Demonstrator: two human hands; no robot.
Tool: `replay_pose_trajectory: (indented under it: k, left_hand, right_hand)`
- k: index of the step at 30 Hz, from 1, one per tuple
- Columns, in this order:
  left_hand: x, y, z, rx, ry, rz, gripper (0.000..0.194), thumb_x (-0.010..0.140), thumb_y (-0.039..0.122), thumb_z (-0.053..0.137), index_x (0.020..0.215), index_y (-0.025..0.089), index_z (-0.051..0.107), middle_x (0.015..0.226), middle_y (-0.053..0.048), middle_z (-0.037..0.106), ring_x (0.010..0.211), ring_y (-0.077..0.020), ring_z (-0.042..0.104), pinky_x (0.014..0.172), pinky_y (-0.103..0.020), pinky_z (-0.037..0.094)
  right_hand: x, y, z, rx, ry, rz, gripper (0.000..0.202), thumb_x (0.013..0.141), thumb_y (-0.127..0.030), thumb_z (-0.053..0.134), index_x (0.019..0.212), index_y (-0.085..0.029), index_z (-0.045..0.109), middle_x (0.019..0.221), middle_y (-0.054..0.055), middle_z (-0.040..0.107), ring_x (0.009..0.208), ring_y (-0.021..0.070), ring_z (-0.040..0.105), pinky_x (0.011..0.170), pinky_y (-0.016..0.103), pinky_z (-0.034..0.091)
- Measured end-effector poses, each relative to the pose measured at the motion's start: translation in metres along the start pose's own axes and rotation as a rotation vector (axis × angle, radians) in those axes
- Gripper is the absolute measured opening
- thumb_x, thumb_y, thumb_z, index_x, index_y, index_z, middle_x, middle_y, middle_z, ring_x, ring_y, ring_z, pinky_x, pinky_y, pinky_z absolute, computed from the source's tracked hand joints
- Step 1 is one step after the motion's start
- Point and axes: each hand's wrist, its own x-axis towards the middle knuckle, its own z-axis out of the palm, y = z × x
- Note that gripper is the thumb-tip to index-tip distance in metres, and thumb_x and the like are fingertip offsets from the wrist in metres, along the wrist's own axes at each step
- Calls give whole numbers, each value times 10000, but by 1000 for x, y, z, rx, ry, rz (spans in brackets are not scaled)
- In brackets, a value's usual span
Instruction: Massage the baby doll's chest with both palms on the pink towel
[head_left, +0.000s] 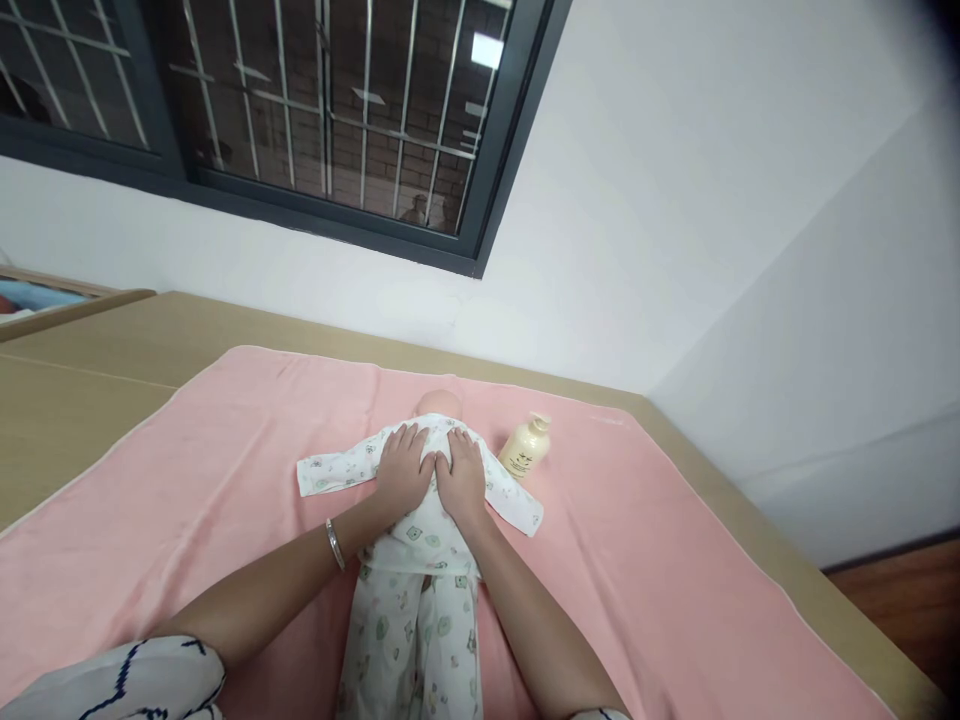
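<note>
On the pink towel (225, 470), left hand (403, 468) and right hand (460, 478) press flat, fingers spread, side by side on the doll (420, 530), holding nothing.

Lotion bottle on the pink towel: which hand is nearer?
Right. The right hand lies on the doll's chest, just left of the lotion bottle; the left hand lies beyond it.

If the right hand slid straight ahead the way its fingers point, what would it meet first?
Probably the doll's head. The right hand lies flat on the doll's chest, fingers pointing up toward the collar; the lotion bottle stands off to its right.
</note>
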Motion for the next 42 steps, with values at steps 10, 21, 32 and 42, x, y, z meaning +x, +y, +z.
replay_pose_trajectory:
  k: [10,21,32,42]
  left_hand:
    - [0,3,-3,-26,-45,-46,451,935,292,410,1348,146,520,1403,-148,544,1367,-331,411,1131,-534,321]
    - [-2,7,-4,-24,-14,-38,442,943,280,399,1338,128,526,1397,-149,545,1361,-328,407,1120,-529,326]
    - [-1,3,0,-45,-31,-46,448,934,300,423,1340,146,530,1412,-140,535,1377,-328,394,1137,-525,314]
    - [0,-1,-2,-48,-45,-37,443,941,307,403,1340,161,530,1401,-132,551,1371,-321,411,1134,-537,328]
  right_hand:
    - [-1,3,5,-2,33,-13,511,950,-294,392,1414,-98,480,1485,135,458,1427,260,334,1201,449,192]
    - [-2,3,4,22,57,-24,498,942,-269,382,1390,-93,508,1464,143,483,1405,255,372,1196,459,209]
    - [-2,7,5,39,48,-32,505,949,-302,386,1391,-90,506,1463,143,484,1405,262,373,1195,465,212]
    - [-4,4,2,23,33,-27,507,953,-309,381,1396,-92,500,1473,140,472,1416,255,354,1195,448,200]
